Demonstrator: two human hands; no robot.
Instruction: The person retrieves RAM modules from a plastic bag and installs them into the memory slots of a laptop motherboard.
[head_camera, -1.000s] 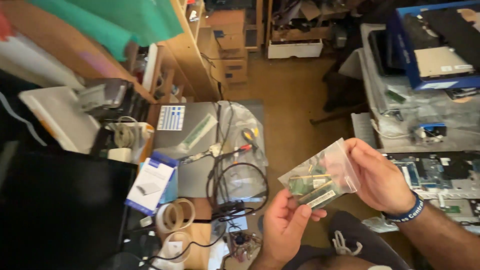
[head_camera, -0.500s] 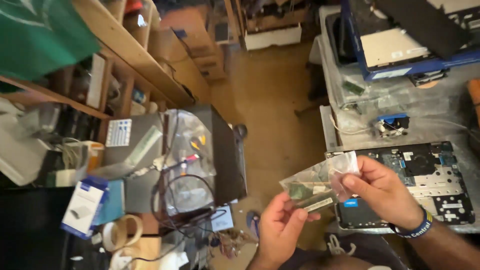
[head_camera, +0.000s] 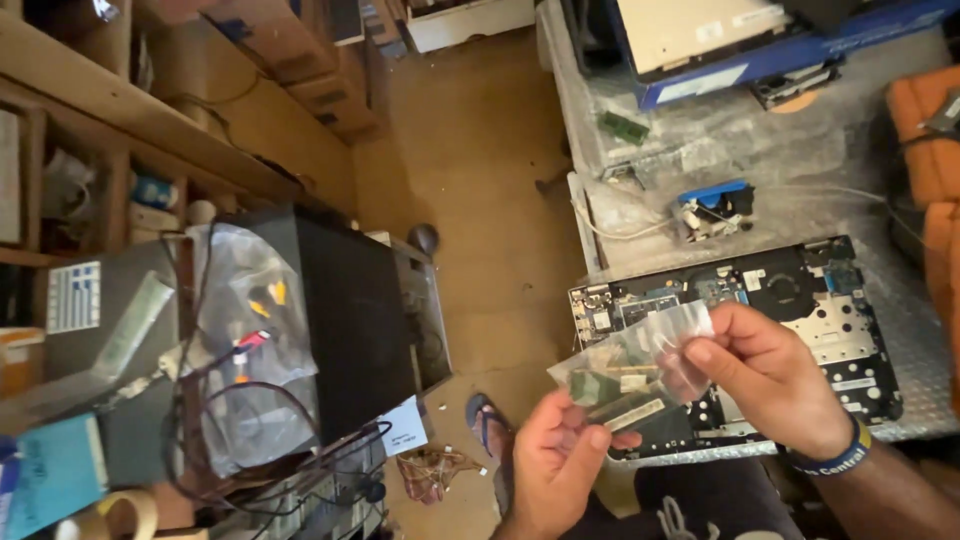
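A black computer case (head_camera: 340, 320) stands at the left, with a clear bag of cables (head_camera: 240, 300) lying on it. At the right an opened laptop base (head_camera: 800, 300) lies on the metal table (head_camera: 900, 250). In front of it, both hands hold one clear plastic bag (head_camera: 640, 360) (it seems to contain green memory modules). The right hand (head_camera: 775, 375) pinches its upper edge; the left hand (head_camera: 560, 455) closes thumb and fingers on the lower end.

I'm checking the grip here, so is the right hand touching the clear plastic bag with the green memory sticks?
Touching. The head view shows the right hand pinching the clear plastic bag's upper edge between thumb and fingers.
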